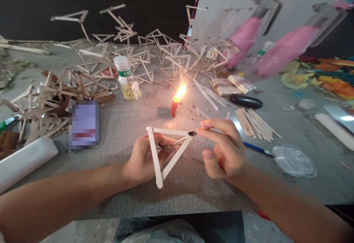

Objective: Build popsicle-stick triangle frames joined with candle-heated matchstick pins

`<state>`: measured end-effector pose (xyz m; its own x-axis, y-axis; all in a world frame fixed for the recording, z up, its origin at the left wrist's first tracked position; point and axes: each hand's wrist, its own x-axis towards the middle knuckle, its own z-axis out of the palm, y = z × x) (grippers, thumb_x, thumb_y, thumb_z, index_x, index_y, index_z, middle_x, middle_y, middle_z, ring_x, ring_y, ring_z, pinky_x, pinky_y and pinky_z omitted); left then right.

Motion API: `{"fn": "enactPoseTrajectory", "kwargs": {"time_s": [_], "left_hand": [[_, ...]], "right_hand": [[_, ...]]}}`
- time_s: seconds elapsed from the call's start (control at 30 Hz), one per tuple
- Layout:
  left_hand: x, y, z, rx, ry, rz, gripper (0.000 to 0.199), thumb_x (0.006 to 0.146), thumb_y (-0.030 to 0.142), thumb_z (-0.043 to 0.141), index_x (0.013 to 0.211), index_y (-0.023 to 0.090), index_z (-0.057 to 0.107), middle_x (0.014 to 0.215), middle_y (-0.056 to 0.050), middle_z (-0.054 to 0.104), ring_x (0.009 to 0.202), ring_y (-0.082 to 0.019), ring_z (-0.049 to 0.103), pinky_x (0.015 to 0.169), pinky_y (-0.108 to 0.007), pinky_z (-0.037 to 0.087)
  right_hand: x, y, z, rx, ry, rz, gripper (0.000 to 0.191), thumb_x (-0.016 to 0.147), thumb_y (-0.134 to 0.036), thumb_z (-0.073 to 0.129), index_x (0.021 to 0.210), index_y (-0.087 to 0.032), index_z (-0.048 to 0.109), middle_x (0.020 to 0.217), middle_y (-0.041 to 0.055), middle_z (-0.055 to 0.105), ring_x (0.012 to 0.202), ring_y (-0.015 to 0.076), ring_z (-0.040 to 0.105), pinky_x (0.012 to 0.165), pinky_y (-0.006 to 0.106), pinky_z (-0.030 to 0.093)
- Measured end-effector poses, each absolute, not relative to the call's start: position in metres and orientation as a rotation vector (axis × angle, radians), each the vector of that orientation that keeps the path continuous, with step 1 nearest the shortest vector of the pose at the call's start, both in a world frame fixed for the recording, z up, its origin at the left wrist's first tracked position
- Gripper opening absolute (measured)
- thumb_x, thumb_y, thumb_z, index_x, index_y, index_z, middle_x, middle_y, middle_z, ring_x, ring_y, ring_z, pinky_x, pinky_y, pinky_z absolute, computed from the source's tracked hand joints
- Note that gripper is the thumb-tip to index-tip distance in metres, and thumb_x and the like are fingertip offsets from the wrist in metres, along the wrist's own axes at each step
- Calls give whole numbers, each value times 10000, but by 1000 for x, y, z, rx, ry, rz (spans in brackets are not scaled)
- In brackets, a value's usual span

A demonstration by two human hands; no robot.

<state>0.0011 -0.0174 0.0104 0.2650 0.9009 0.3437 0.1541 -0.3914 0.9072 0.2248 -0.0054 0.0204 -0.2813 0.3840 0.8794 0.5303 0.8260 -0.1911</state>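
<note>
A triangle of flat wooden sticks [155,158] is held up over the grey table [116,195], its right corner blackened. My left hand [143,158] grips it from behind, with the fingers partly hidden by the sticks; a thin stick also crosses inside the frame. My right hand [225,149] is beside the dark corner, fingers apart, its index fingertip very near that corner and the thumb held away below. Just beyond the triangle stands a short red candle [174,107] with a bright flame.
Stick frames [173,56] spread across the back. A bottle [127,79] and a stick pile [66,92] are at left. Loose sticks [256,123], a black oval object [246,101], a blue pen-like tool [258,149] and a clear plastic piece [293,160] lie at right.
</note>
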Motion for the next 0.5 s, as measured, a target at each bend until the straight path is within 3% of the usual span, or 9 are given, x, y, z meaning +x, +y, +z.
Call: {"fn": "enactPoseTrajectory", "kwargs": {"time_s": [0.23, 0.5], "left_hand": [[2, -17, 10, 1753, 966, 1180, 105, 897, 150, 725, 799, 170, 760, 778, -41, 819, 669, -147, 749, 626, -229, 595], [0, -19, 8, 1672, 945, 1146, 113, 923, 237, 733, 848, 159, 764, 838, -89, 829, 726, -188, 769, 641, -276, 618]], "right_hand": [[224, -5, 21, -643, -1910, -166, 362, 916, -254, 519, 1220, -154, 690, 1115, 132, 660, 931, 275, 672, 730, 454, 529], [223, -4, 15, -665, -1881, -220, 366, 932, -319, 513, 1232, -197, 684, 1221, 132, 601, 903, 253, 643, 723, 476, 587]]}}
